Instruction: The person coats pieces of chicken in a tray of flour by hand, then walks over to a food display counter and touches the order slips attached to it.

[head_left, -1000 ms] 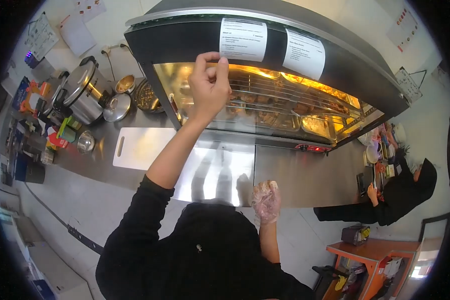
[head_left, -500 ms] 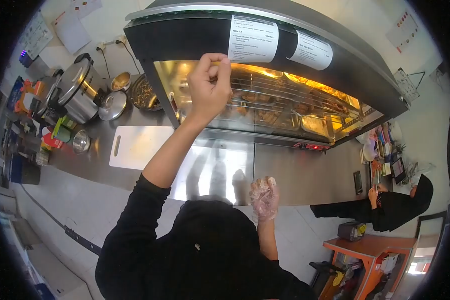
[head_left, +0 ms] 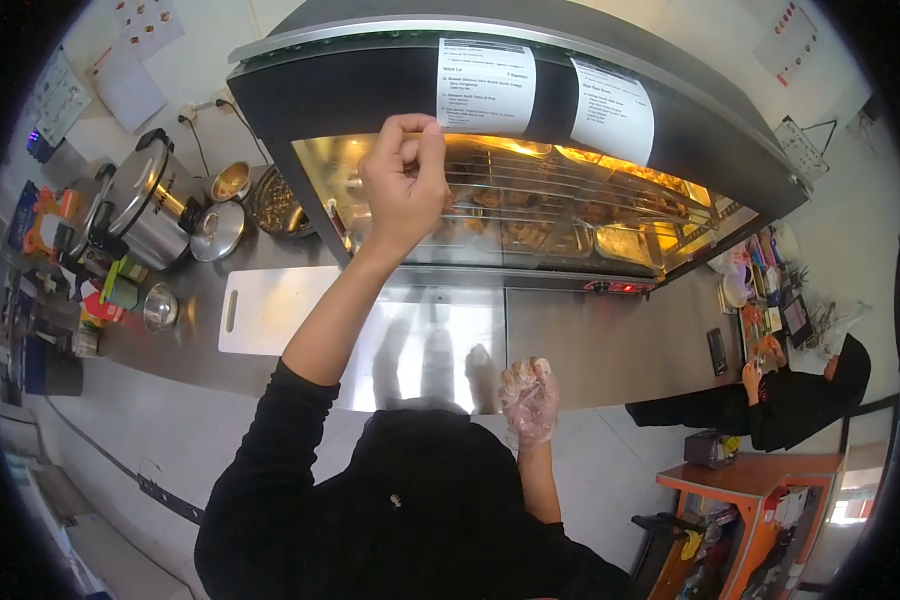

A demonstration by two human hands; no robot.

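Note:
My left hand (head_left: 408, 180), bare, is raised in front of the heated food display cabinet (head_left: 370, 88). Its thumb and forefinger are pinched together at the lower left corner of a printed order slip (head_left: 486, 86) stuck on the cabinet's black top panel. A second printed slip (head_left: 612, 112) hangs to the right. Below, by the counter's front edge, my right hand (head_left: 530, 402) wears a clear plastic glove with brownish smears on the fingertips. Its fingers are curled in, and nothing shows in them. Behind the glass, trays of browned food (head_left: 530, 236) sit under wire racks.
A white cutting board (head_left: 270, 310) lies on the steel counter (head_left: 600, 340). To its left stand a large steel pot (head_left: 150, 205), a lid (head_left: 217, 232), a pan (head_left: 282, 202) and a small bowl (head_left: 160, 307). Far right, a person in black (head_left: 795, 395) stands near a phone (head_left: 717, 352).
The whole view has shifted slightly. My left hand stays pinched at the slip's corner, and my right hand stays curled. The other person's hands have moved a little.

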